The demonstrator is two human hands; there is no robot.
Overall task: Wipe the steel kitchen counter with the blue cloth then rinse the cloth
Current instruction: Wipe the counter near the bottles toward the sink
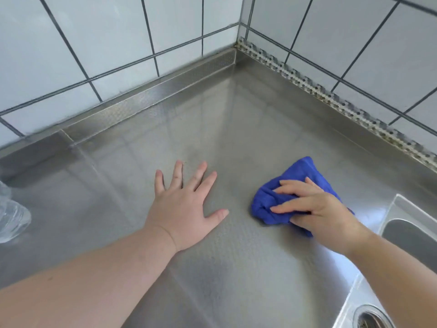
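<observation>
The steel kitchen counter (212, 129) fills the view and runs into a tiled corner. A crumpled blue cloth (300, 176) lies on it at the right. My right hand (316, 209) presses down on the cloth with straight fingers laid across its top. My left hand (184, 200) rests flat on the bare steel to the left of the cloth, fingers spread, holding nothing.
A steel sink (406, 237) with a round drain (371, 318) sits at the lower right. A clear plastic bottle (11, 216) stands at the left edge. White tiled walls (118, 43) and a raised steel rim (151, 93) bound the counter at the back.
</observation>
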